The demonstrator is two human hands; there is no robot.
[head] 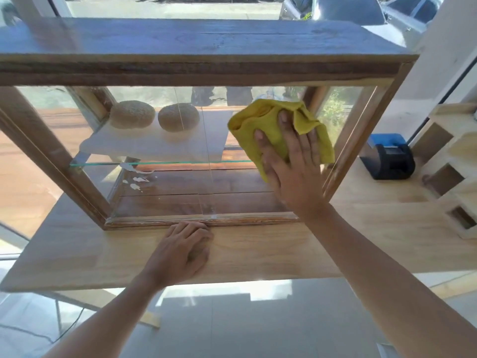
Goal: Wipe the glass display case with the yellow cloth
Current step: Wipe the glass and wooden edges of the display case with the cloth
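Note:
A wood-framed glass display case [201, 71] stands on a light wooden counter [258, 257]. My right hand [289, 164] lies flat, fingers spread, pressing the crumpled yellow cloth [260, 117] against the right part of the case's front glass pane. My left hand [183, 249] rests on the counter just in front of the case's bottom frame, fingers curled, holding nothing. Inside the case, two round seeded buns [154, 116] sit on a white sheet on a glass shelf.
A black and blue device [387, 158] sits on the counter to the right of the case. Pale wooden shelving [454, 161] stands at the far right. White smears [135, 174] mark the glass at lower left. Parked cars show outside the window behind.

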